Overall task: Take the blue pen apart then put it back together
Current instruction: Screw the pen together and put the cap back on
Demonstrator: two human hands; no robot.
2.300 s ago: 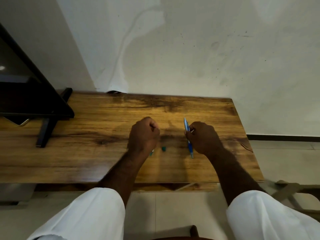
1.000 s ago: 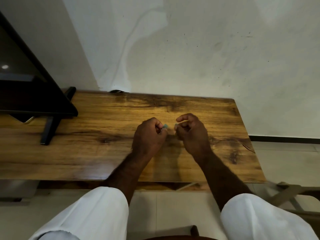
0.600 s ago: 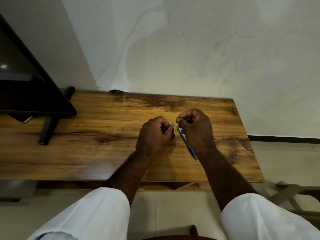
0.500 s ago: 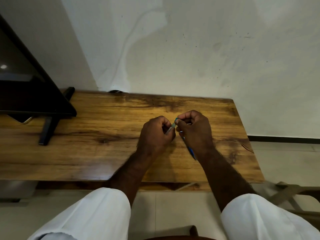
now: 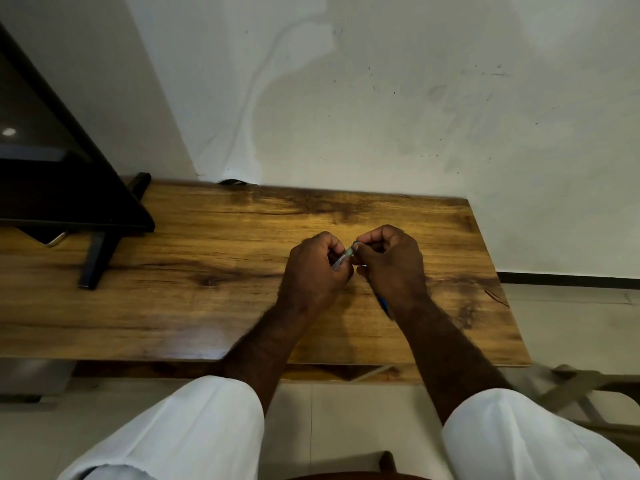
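Hands meet above the wooden table [image 5: 207, 306]: left hand [image 5: 313, 271] pinches a clear refill [image 5: 341, 260], right hand [image 5: 391, 263] clamps the blue pen barrel [image 5: 385, 304] below its fingers.

Left hand [image 5: 317, 268] and right hand [image 5: 391, 263] curled, fingertips together.

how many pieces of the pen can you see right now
2 for sure. A pale slim piece is pinched in the left hand, and the blue barrel pokes out below the right hand. Smaller parts may be hidden inside the fingers.
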